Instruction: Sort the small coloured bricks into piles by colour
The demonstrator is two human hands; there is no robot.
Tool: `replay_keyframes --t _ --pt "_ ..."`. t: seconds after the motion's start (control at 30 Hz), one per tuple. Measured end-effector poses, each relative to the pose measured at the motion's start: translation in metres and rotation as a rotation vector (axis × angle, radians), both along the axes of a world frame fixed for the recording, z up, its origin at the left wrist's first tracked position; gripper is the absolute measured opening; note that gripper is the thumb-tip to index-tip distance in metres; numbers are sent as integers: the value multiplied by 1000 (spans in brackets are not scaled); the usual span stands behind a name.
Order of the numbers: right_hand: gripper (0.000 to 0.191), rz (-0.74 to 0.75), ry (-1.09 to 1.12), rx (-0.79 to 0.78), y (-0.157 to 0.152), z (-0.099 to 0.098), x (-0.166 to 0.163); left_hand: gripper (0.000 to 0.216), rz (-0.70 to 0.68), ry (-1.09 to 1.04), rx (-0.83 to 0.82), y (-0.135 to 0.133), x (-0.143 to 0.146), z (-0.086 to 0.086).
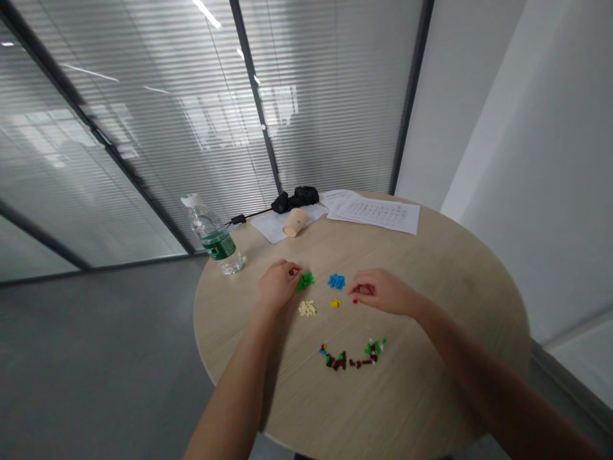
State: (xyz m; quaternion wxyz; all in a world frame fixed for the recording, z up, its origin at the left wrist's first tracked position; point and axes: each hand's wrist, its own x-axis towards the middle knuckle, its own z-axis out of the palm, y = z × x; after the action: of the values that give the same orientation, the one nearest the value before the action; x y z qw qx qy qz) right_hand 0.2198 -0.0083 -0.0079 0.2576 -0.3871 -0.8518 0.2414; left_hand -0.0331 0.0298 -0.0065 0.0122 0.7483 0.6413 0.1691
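My left hand (278, 282) rests at the left edge of a small pile of green building bricks (305, 280), thumb and fingertips drawn together. Whatever may be between them is too small to make out. Across from it, my right hand (379, 291) has its fingers curled in, just above a tiny red piece (355, 301); its grip is hidden too. Between the hands lie a blue pile of bricks (336, 281) and a few yellow pieces (335, 303). Cream-coloured pieces (307, 308) are heaped below the green ones. Closer to me, brown, green and white bricks (338, 361) form a loose curve.
A clear plastic bottle (218, 243) with a green label stands at the table's left edge. Toward the back are a paper cup (295, 222) on its side, a black bundle (301, 197) with a cable, and printed sheets (376, 212). The round wooden table (431, 268) adjoins a glass partition.
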Motion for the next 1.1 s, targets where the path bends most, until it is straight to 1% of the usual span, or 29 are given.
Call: replay_keyframes --t 0.07,0.17,0.23,0.27,0.47,0.57,0.77,0.93,1.1 --pt "11 87 -47 -181 -1 0 2 22 -51 -47 23 -1 1 0" --pt "13 251 -184 -447 -3 0 5 21 -114 -112 44 -2 4 0" --pt "15 321 -252 -565 -4 0 7 20 -138 -141 47 -2 5 0" --pt "16 338 -265 -597 -4 0 8 20 -143 -151 49 -2 6 -1" --pt "21 368 -292 -627 -6 -1 5 20 -161 -159 44 -1 7 -3" --pt "25 349 -340 -636 -8 -2 1 20 -167 -155 39 -2 8 -3" --pt "18 334 -335 -605 -6 -4 -1 20 -181 -138 28 -3 10 -2" --pt "18 339 -303 -582 -3 -3 4 20 -184 -126 24 -3 10 -2" --pt "21 335 -323 -628 -3 -1 7 20 -182 -128 20 -4 11 -3"
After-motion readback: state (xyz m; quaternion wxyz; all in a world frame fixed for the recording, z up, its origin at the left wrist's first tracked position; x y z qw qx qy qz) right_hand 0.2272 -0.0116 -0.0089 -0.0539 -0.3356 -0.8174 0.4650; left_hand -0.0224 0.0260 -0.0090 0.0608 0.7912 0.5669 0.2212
